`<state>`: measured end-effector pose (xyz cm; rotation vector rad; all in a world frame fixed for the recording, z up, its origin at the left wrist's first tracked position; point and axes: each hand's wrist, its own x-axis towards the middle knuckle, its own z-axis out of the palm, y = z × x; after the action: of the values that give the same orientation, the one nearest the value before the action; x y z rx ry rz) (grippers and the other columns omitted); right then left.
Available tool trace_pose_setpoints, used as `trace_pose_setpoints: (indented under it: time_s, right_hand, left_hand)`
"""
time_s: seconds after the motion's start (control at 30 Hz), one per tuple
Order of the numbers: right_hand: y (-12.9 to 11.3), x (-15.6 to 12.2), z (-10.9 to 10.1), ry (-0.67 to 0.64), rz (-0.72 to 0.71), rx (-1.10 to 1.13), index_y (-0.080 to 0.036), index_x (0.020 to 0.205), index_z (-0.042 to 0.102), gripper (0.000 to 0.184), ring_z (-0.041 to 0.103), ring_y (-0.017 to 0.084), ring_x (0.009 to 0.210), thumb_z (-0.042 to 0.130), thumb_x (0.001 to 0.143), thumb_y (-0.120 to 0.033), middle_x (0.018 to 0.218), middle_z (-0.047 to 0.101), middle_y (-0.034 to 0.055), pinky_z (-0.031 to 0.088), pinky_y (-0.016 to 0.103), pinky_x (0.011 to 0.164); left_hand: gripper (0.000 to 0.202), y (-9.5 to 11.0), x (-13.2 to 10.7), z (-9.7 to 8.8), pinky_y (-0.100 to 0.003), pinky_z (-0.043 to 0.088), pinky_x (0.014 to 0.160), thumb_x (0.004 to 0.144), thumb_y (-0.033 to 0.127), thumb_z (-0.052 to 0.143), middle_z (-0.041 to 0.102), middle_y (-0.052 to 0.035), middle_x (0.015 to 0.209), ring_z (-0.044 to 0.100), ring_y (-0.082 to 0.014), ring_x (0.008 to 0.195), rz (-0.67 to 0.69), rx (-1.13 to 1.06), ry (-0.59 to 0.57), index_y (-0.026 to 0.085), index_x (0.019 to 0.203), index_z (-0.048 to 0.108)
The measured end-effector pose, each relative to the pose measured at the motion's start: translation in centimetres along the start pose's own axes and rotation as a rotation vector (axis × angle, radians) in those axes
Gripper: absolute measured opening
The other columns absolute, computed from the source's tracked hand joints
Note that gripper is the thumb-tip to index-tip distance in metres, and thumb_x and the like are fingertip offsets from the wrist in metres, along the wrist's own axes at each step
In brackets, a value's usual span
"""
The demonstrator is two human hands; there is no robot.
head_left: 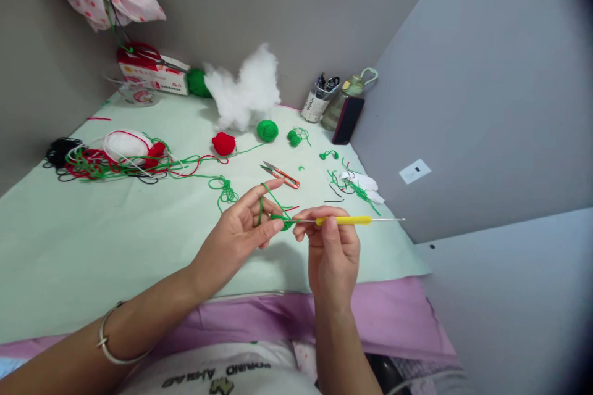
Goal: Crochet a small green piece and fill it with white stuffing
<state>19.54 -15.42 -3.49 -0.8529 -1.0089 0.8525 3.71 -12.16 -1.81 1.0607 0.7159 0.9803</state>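
Note:
Between the thumb and fingers of my left hand (248, 219) is a small piece of green crochet (283, 222). Green yarn (277, 199) loops over the raised index finger and runs down to that piece. My right hand (332, 241) grips a crochet hook (349, 220) by its yellow handle, thumb on the near side. The hook lies level, and its left metal end reaches into the green stitches; the very tip is hidden there. The other thin metal end points right, free of anything. Both hands are above the pale green table cover (185, 259).
Orange-handled thread snips (288, 179) lie just beyond my hands. Behind them are a red yarn ball (224, 144), a green yarn ball (267, 130) and white stuffing (245, 89). Tangled yarn (125, 157) lies left, yarn scraps (361, 188) right. A phone (348, 121) leans against a bottle (354, 84).

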Motion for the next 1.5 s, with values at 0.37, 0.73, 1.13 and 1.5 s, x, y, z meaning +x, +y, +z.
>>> trace_pose_setpoints:
  time_s: [0.37, 0.73, 1.13, 1.5]
  right_hand:
    - [-0.6, -1.1, 0.0, -0.088, -0.331, -0.476, -0.028, 0.113, 0.073, 0.028, 0.072, 0.016, 0.082, 0.051, 0.103, -0.014, 0.099, 0.075, 0.0036, 0.060, 0.032, 0.072]
    - [-0.2, -0.6, -0.2, 0.039, -0.341, -0.367, -0.028, 0.105, 0.076, 0.023, 0.065, 0.017, 0.072, 0.055, 0.102, -0.018, 0.087, 0.071, 0.0033, 0.056, 0.035, 0.066]
    - [0.3, -0.9, 0.0, -0.101, -0.584, -0.743, -0.034, 0.120, 0.076, 0.038, 0.072, 0.022, 0.099, 0.064, 0.094, -0.009, 0.111, 0.076, 0.0062, 0.061, 0.039, 0.081]
    - [-0.5, 0.0, 0.0, -0.018, -0.117, -0.282, -0.024, 0.094, 0.078, 0.015, 0.065, 0.016, 0.076, 0.065, 0.098, -0.028, 0.089, 0.075, 0.0046, 0.055, 0.032, 0.068]
  left_hand:
    - [0.057, -0.3, -0.7, 0.2, -0.026, 0.041, 0.067, 0.091, 0.023, 0.075, 0.059, 0.0025, 0.094, 0.043, -0.0082, 0.064, 0.111, 0.223, 0.110, 0.029, 0.145, 0.058]
    - [0.054, 0.8, 0.2, -0.2, -0.022, 0.011, 0.044, 0.085, 0.022, 0.082, 0.052, 0.0069, 0.075, 0.014, -0.0013, 0.048, -0.212, -0.297, -0.028, 0.022, 0.136, 0.066]
    - [0.053, -0.1, 0.4, 0.5, -0.018, 0.015, 0.044, 0.083, 0.025, 0.084, 0.049, 0.0079, 0.066, 0.017, -0.0019, 0.048, -0.238, -0.314, 0.000, 0.021, 0.134, 0.070]
    - [0.040, 0.3, 0.2, 0.6, -0.020, 0.024, 0.047, 0.083, 0.026, 0.084, 0.063, 0.0017, 0.085, 0.029, -0.0035, 0.053, -0.135, -0.206, -0.005, 0.027, 0.123, 0.078]
